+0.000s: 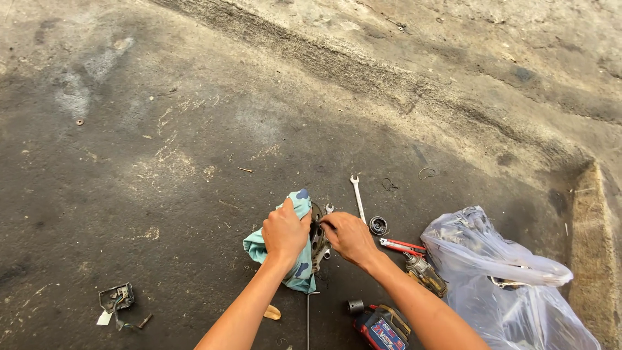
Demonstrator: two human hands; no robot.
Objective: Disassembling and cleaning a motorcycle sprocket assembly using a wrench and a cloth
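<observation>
My left hand (284, 232) grips a light green rag with blue spots (298, 269) against a dark, greasy metal part (317, 236) on the concrete floor. From the other side my right hand (348, 234) rests on the same part, fingers pinched at its top edge. The two hands hide most of the part. A small wrench head (329, 208) pokes out just above my right fingers.
A silver spanner (357, 196) lies beyond my right hand, with a round black ring part (378, 225) and red-handled pliers (403, 245) beside it. A clear plastic bag (505, 279) sits at right. A power tool (382, 324) lies under my right forearm. A small metal bracket (116, 298) lies at left.
</observation>
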